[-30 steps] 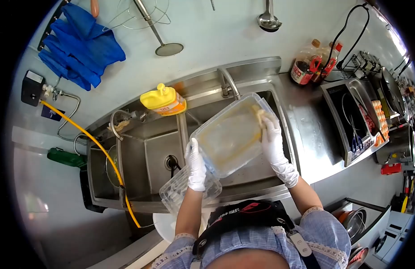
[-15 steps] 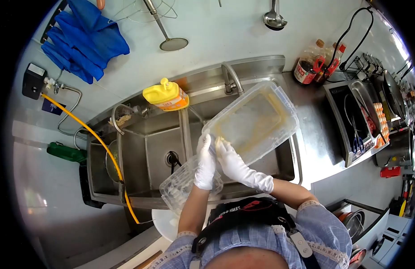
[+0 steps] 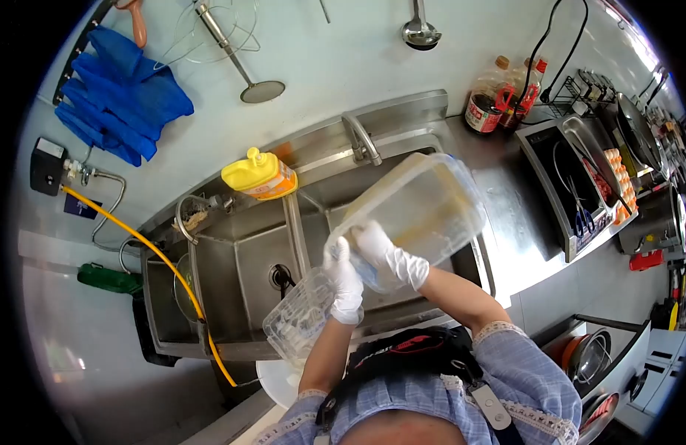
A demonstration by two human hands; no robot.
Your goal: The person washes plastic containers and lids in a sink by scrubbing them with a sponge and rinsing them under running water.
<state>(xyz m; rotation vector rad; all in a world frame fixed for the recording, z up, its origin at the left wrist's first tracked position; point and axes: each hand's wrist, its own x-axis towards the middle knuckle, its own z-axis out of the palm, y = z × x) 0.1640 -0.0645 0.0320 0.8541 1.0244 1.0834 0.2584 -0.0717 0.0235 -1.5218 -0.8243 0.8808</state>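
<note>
Clear tub [image 3: 426, 210] | left hand [image 3: 344, 276] gripping edge | right hand [image 3: 376, 246] against it, closure unclear

Over there a blue cloth [image 3: 124, 100] hangs on the wall [image 3: 343, 67], with a ladle [image 3: 420, 33] farther along. Bottles of dark liquid [image 3: 483, 110] and eggs [image 3: 621, 178] sit off to the right

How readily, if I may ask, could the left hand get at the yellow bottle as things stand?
Probably not at once: the left hand appears to be holding the clear container. Otherwise, the way across the sink to the yellow bottle looks free.
</note>
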